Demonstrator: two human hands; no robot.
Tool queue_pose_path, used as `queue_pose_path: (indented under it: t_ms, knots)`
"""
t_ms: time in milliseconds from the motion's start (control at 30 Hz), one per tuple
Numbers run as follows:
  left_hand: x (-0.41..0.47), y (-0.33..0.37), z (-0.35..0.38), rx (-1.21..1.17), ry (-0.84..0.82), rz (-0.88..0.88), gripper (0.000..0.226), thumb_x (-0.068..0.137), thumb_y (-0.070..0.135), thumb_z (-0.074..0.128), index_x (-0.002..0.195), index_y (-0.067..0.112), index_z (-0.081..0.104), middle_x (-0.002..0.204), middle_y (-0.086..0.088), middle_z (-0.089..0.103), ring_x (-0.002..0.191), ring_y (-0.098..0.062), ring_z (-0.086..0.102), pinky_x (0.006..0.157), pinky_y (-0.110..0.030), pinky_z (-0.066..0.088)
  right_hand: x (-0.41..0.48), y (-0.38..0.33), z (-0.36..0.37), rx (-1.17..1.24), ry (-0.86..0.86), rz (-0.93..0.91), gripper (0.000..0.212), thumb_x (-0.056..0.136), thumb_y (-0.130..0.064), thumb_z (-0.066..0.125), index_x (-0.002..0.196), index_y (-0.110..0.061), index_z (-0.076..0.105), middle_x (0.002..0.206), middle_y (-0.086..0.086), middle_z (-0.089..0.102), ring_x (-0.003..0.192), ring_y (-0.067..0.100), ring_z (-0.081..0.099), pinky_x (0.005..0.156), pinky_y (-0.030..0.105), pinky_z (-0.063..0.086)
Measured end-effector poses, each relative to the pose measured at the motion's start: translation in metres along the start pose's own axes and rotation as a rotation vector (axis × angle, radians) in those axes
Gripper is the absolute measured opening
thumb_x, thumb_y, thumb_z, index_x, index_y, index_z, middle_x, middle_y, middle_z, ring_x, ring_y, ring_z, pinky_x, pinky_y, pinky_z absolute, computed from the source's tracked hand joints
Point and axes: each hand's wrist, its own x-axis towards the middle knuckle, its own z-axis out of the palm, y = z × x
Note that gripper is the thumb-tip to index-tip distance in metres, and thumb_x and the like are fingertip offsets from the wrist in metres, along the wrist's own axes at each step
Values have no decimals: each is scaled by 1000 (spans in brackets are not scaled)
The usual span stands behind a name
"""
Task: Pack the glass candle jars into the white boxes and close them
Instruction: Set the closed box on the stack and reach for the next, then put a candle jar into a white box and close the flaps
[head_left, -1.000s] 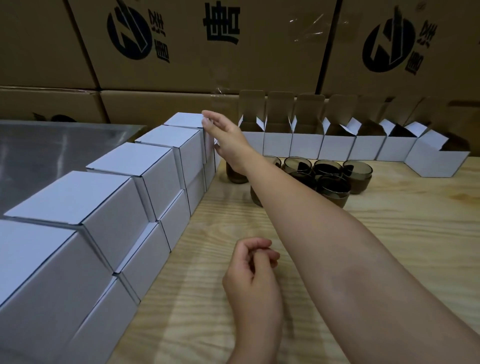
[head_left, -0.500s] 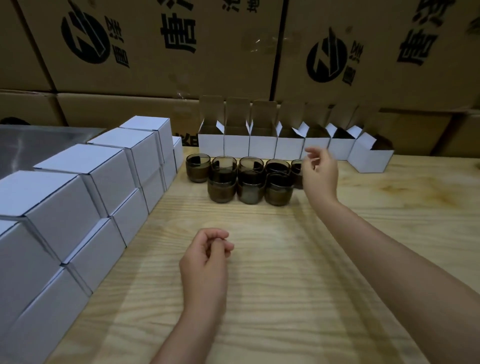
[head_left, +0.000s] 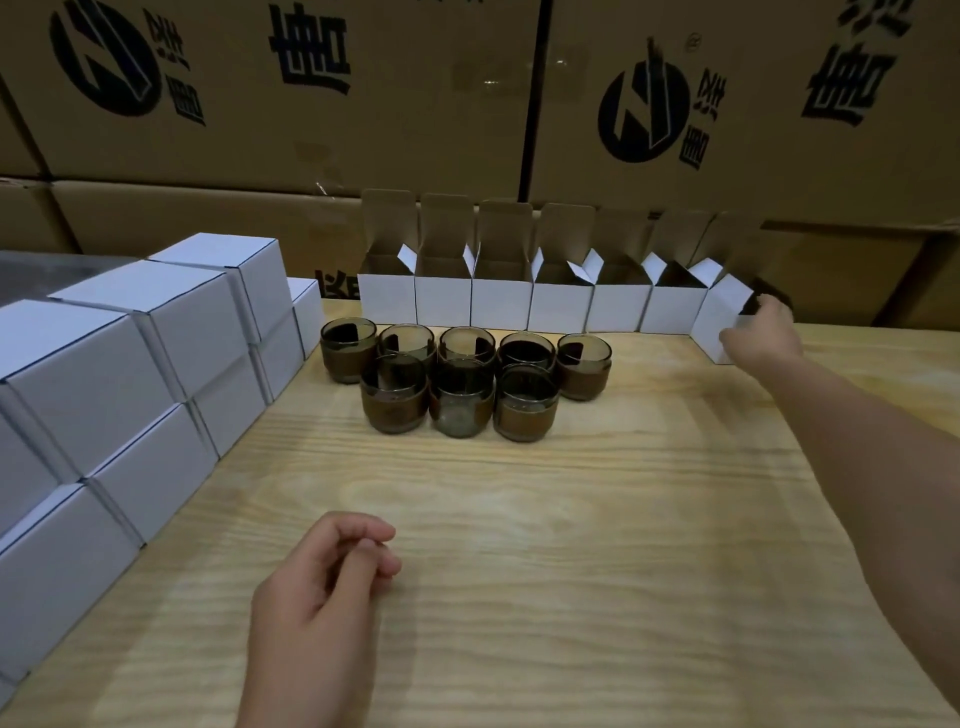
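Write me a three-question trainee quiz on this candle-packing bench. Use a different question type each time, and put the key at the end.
1. Count: how many brown glass candle jars stand on the pale wooden table?
2. True or false: the left hand holds one of those jars.
3. Choose: the right hand grips (A) a roll of tape, (B) the rightmost open white cardboard box in the back row, (C) one of the jars.

Key: 1 eight; 2 false, as it rests loosely curled and holds nothing; 3 B.
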Motion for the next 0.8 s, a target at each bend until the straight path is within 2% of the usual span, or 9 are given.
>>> queue_pose_path:
  t_ms: [67,167,300,400,533,800]
  knots:
    - [1,-1,1,7,9,12,30,87,-11,51,70,8,66,58,-7,65,53,-5,58,57,-7,45,9,0,2,-105,-15,-29,42,88,-2,49,130,1,45,134,22,40,114,42,48,92,49,45]
    - [2,-5,1,-8,6,3,34,88,-12,51,68,11,67,58,-8,64,54,-8,57,57,-10,46,13,-3,3,-202,13,-49,33,95,-6,43,127,2,48,135,24,37,119,44,42,97,48,39]
    - [4,-8,-1,14,-12,-5,42,89,-9,51,67,23,69,60,-5,64,57,-9,59,62,-16,48,-1,-10,-2,-334,15,-106,32,101,-16,39,126,2,49,127,27,45,120,43,38,98,44,33]
    - [3,-8,-2,58,-33,-1,42,89,-3,52,69,30,68,63,-1,66,59,-7,59,67,-23,49,-22,-11,-6,-304,8,-150,34,102,-19,33,126,-1,50,124,25,47,118,42,37,92,45,35]
    - [2,-5,-2,87,-44,-7,38,89,-1,52,72,31,66,66,2,67,64,-7,60,71,-33,48,-71,-13,-7,-245,25,-215,34,102,-21,31,119,-2,53,117,23,53,114,42,39,90,43,33]
    - [1,-2,-1,85,-67,-27,26,90,9,53,75,26,65,66,12,65,63,2,57,65,-20,45,-208,-42,-7,-139,106,-260,29,101,-27,36,111,-9,57,114,13,58,111,35,39,84,41,33]
